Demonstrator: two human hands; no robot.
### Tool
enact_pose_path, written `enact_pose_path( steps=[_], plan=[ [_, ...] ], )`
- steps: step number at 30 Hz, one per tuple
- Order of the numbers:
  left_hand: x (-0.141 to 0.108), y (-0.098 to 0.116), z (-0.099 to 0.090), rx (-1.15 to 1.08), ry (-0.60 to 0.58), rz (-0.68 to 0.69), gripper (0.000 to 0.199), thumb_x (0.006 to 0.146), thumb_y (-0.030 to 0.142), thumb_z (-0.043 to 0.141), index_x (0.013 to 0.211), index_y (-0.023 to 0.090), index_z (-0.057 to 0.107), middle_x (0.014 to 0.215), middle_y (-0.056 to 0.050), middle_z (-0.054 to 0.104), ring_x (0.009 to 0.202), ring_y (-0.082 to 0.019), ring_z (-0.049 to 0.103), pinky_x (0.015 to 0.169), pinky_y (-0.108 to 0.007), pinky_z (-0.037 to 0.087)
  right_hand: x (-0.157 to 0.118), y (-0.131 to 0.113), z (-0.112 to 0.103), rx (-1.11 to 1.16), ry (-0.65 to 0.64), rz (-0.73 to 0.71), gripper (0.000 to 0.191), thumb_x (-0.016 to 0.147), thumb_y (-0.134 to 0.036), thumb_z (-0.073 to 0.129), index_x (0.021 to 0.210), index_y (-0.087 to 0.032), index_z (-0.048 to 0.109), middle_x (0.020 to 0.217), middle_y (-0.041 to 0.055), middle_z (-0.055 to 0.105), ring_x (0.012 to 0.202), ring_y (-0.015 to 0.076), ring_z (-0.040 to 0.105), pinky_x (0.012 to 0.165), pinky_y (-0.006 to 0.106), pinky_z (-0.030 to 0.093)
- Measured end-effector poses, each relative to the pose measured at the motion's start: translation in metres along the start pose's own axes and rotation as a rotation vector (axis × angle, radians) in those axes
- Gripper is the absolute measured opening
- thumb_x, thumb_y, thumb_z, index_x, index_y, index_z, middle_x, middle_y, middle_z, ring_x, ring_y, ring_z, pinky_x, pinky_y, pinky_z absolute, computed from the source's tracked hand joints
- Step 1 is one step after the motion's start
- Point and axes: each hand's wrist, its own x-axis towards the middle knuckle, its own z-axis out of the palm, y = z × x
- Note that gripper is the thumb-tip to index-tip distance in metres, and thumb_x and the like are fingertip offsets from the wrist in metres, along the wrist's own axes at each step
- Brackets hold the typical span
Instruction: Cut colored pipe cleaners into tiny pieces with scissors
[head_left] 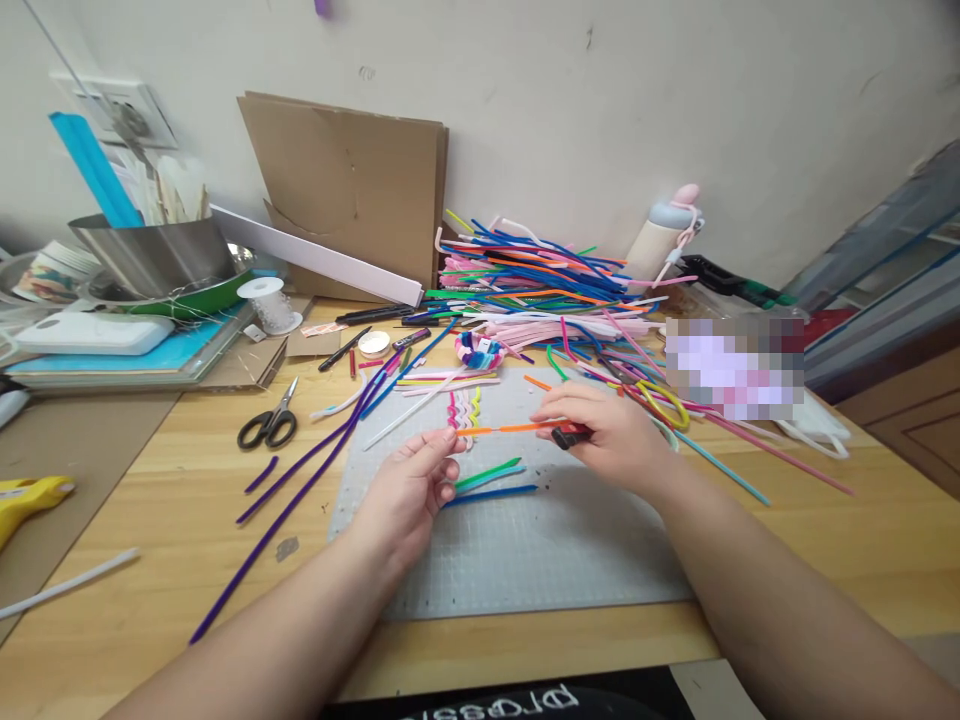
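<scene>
Head view: I read the left hand (416,490) at the near side of the grey cutting mat (585,560), its thumb and fingertips pinched on one end of an orange fuzzy stem (474,431). The stem extends roughly level above the mat toward the right hand (596,430). Midway along it is a short, thin stretch; I cannot tell whether this is one piece or two meeting there.

The right hand is closed around a black-and-red tool (571,435), which protrudes below the fingers. The stem's other end reaches these fingers; I cannot tell whether they or the tool clamp it.

Beside the left hand, green, light-blue and blue stems (495,491) lie on the mat. Wavy pink and yellow pieces (465,405) lie just beyond the orange stem. Long purple stems (296,465) extend across the wooden table (862,550), left of the mat; black-handled scissors (268,425) lie farther left. A heap of multicoloured stems (540,270) is located beyond the mat, to the right of an upright cardboard stack (352,190).
</scene>
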Motion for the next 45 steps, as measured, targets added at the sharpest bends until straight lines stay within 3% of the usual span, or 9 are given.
enact_pose_path(
  steps=[6,8,11,13,16,25,31,40,45],
  plan=[
    [0.001,0.001,0.001,0.264,-0.029,0.048,0.028,0.074,0.038,0.069,0.086,0.015,0.058,0.086,-0.003,0.061,0.051,-0.005,0.046,0.04,-0.017,0.029,0.003,0.009,0.005,0.076,-0.149,0.088,0.02,0.078,-0.007,0.053,0.087,-0.02,0.065,0.088,0.0034,0.067,0.084,0.017,0.06,0.073,0.029,0.044],
    [0.0,0.005,0.0,0.577,0.034,0.215,0.028,0.078,0.042,0.063,0.091,0.019,0.054,0.085,-0.001,0.058,0.051,-0.007,0.044,0.044,-0.021,0.029,0.004,0.013,0.001,0.026,-0.218,0.131,0.023,0.075,-0.005,0.051,0.086,-0.02,0.064,0.089,0.0033,0.067,0.085,0.0175,0.059,0.072,0.029,0.043],
    [-0.003,0.011,-0.004,1.252,0.096,0.499,0.019,0.078,0.035,0.06,0.089,0.021,0.054,0.087,-0.001,0.058,0.065,-0.014,0.052,0.058,-0.027,0.036,0.004,0.021,-0.004,-0.043,-0.307,0.199,0.024,0.073,-0.004,0.051,0.084,-0.02,0.065,0.09,0.0037,0.067,0.086,0.0186,0.059,0.072,0.03,0.041],
    [-0.005,0.013,-0.006,1.587,0.019,0.49,0.016,0.078,0.034,0.059,0.088,0.022,0.057,0.098,-0.004,0.062,0.078,-0.02,0.057,0.063,-0.031,0.037,0.004,0.026,-0.004,-0.055,-0.345,0.216,0.022,0.073,-0.005,0.052,0.083,-0.019,0.065,0.088,0.0039,0.068,0.083,0.0187,0.059,0.07,0.029,0.041],
    [-0.007,0.011,-0.007,1.805,-0.103,0.392,0.01,0.08,0.03,0.055,0.086,0.023,0.06,0.099,-0.004,0.064,0.081,-0.023,0.06,0.063,-0.032,0.038,0.004,0.03,0.002,-0.041,-0.378,0.205,0.02,0.074,-0.007,0.053,0.083,-0.019,0.066,0.087,0.0036,0.068,0.081,0.0179,0.059,0.07,0.029,0.041],
    [-0.01,-0.008,-0.007,1.67,-0.31,0.383,0.006,0.076,0.023,0.057,0.079,0.023,0.063,0.086,-0.004,0.067,0.076,-0.022,0.059,0.064,-0.031,0.039,0.005,0.019,0.02,0.018,-0.427,0.146,0.016,0.074,-0.009,0.056,0.081,-0.019,0.066,0.083,0.0029,0.064,0.077,0.0154,0.056,0.068,0.026,0.04],
    [-0.011,-0.004,-0.009,1.519,-0.26,0.467,0.009,0.076,0.021,0.057,0.072,0.024,0.064,0.077,-0.004,0.066,0.07,-0.022,0.057,0.061,-0.03,0.036,0.003,0.005,0.01,0.066,-0.46,0.101,0.014,0.076,-0.01,0.057,0.081,-0.019,0.067,0.083,0.0022,0.064,0.077,0.015,0.057,0.068,0.026,0.04],
    [-0.015,-0.004,-0.008,1.546,-0.272,0.395,0.009,0.068,0.019,0.066,0.061,0.026,0.066,0.062,-0.002,0.065,0.055,-0.019,0.052,0.052,-0.027,0.027,0.001,-0.014,0.018,-0.006,-0.663,0.143,0.022,0.069,-0.011,0.057,0.084,-0.024,0.067,0.085,0.0013,0.07,0.078,0.0181,0.061,0.064,0.027,0.037],
    [-0.015,-0.002,-0.006,1.437,-0.261,0.445,0.009,0.076,0.025,0.062,0.069,0.024,0.068,0.069,-0.003,0.067,0.061,-0.019,0.054,0.056,-0.028,0.032,0.0,-0.012,0.015,0.021,-0.671,0.132,0.018,0.068,-0.014,0.058,0.081,-0.023,0.065,0.079,0.0008,0.068,0.071,0.0162,0.058,0.061,0.026,0.036]
  ],
)
